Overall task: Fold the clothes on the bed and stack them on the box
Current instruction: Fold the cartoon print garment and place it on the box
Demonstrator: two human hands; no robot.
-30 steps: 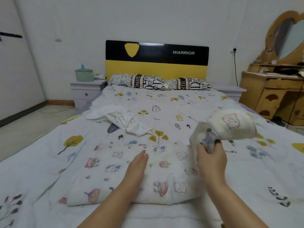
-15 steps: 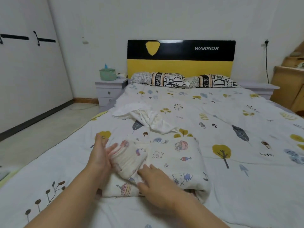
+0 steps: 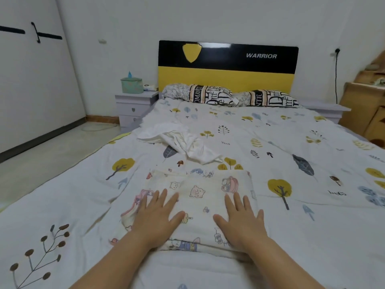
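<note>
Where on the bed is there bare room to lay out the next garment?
Free: the spread right of the folded cartoon-print cloth, out to the bed's right edge, and the strip left of it toward the floor. Also between the crumpled white garment and the pillows. Crowded: near centre, where left hand and right hand press the fold.

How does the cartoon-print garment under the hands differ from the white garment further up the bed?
The cartoon-print garment is folded into a flat, squared stack; the white garment lies crumpled and spread loose. The cartoon-print one bears coloured animal pictures; the white one looks plain. The left hand and right hand press flat on the cartoon-print one; nothing touches the white one. Both lie on the bed's patterned quilt.
</note>
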